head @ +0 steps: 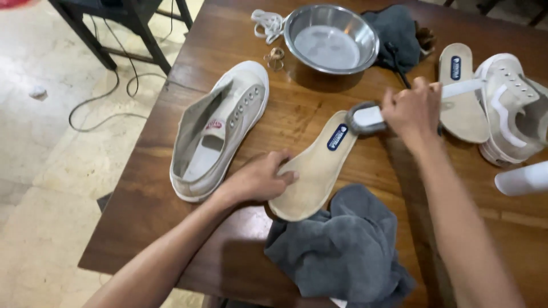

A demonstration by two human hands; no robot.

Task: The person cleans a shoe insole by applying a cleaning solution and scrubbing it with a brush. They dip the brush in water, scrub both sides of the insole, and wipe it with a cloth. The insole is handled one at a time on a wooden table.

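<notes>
Here, an insole (315, 165) is laid flat on the worktop (171, 228) at the centre of the frame, its heel end, marked with a dark label, pointing to the upper right and its toe end to the lower left. The left hand (261, 178) is pressed on the insole's left edge, with the fingers spread flat over it rather than closed round anything. A brush (367, 118) with a white body and a grey rim is gripped in the right hand (414, 111), and its head is set on the heel end of the insole, just beside the label. Left of the insole an unlaced pale shoe (220, 128) is laid on its side, close to the left hand. A grey cloth (342, 248) is bunched at the lower centre, touching the toe end of the insole. A steel bowl (331, 39) is placed at the upper centre, with white laces (267, 24) at its left and a dark cloth (399, 34) at its right. A second insole (461, 94) and a second shoe (514, 108) are seen at the right of the frame, behind the right hand. A white, blurred object (522, 178) is seen at the right edge; its kind cannot be told.
</notes>
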